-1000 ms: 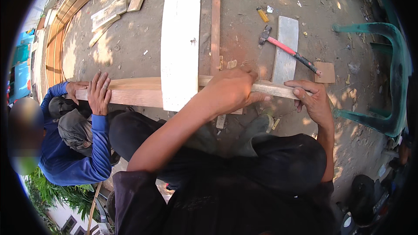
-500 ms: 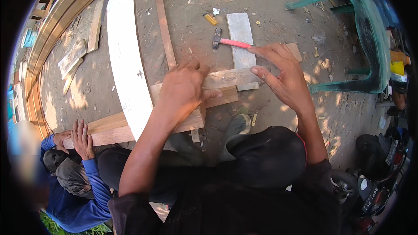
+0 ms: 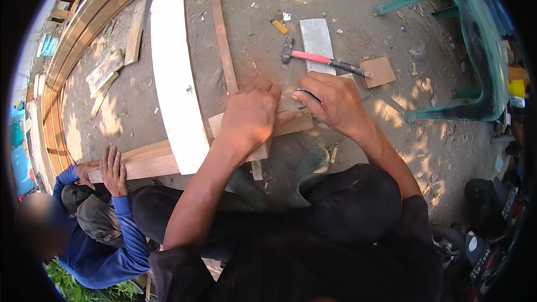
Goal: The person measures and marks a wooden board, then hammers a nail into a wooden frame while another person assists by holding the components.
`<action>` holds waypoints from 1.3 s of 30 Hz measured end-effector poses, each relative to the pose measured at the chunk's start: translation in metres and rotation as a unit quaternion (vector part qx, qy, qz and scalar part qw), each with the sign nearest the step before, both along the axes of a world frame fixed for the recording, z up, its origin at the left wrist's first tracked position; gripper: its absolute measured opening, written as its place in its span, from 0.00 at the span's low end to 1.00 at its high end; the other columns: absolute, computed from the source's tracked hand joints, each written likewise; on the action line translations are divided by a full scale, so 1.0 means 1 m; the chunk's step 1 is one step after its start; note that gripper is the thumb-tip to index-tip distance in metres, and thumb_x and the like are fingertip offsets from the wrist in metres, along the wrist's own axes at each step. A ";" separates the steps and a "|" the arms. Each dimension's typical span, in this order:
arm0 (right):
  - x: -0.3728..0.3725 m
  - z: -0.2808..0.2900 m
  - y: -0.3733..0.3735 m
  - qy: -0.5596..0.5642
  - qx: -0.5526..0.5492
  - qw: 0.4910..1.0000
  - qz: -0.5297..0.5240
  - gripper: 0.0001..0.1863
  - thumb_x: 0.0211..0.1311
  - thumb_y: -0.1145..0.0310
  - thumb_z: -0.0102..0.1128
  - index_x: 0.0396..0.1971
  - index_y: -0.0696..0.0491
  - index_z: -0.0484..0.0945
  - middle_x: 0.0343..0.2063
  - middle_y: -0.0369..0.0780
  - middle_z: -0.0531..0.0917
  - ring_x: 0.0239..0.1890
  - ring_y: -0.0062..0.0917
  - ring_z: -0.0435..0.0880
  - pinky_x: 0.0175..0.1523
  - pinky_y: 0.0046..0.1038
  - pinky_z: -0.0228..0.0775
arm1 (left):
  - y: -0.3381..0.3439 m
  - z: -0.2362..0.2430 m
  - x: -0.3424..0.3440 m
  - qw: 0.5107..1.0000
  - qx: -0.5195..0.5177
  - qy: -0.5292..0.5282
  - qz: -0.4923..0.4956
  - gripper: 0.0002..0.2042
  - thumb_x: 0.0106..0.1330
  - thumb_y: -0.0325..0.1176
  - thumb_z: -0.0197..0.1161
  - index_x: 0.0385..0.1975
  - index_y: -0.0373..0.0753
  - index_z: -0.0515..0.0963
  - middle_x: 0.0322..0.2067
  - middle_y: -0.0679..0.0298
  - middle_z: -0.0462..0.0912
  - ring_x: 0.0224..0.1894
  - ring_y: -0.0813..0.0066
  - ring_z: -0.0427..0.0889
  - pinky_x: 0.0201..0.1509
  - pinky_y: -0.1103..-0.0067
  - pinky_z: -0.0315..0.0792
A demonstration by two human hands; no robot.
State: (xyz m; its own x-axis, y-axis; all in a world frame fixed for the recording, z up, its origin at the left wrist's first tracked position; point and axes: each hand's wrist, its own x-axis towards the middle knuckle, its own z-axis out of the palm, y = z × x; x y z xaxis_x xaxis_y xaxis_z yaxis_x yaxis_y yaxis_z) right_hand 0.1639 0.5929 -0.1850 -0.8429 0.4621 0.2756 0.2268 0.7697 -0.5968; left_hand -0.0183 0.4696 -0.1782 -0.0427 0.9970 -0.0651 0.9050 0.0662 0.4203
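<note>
My left hand (image 3: 251, 114) is closed over a short pale wooden strip (image 3: 215, 124), its thumb pointing right. The strip crosses a wooden beam (image 3: 151, 163) with a crosspiece (image 3: 293, 124) at its near end. Close beside it, my right hand (image 3: 335, 103) is curled shut, with a thin dark object (image 3: 309, 95) at its thumb and forefinger; its kind cannot be made out. Just beyond my right hand lies a hammer (image 3: 310, 56) with a red and black handle, across a grey board (image 3: 317, 32).
A co-worker's hands (image 3: 112, 171) rest on the beam's far left end. A long white board (image 3: 173, 67) slants over the beam. Around are a thin wooden batten (image 3: 221, 28), a yellow lighter-like object (image 3: 279, 26), a square wood piece (image 3: 379, 71) and a green plastic chair (image 3: 481, 50).
My right hand has gone from open fingers near the hammer handle to a closed grip on the thin dark object, closer to my left hand. The whole view has shifted slightly.
</note>
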 end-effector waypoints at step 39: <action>0.063 0.005 0.012 -0.126 -0.342 0.930 0.053 0.26 0.65 0.55 0.70 0.54 0.60 0.86 0.27 0.39 0.81 0.31 0.23 0.78 0.39 0.29 0.70 | -0.050 0.036 0.006 0.998 -0.021 -0.057 0.001 0.34 0.56 0.52 0.78 0.53 0.31 0.75 0.39 0.50 0.82 0.46 0.47 0.82 0.54 0.60 0.75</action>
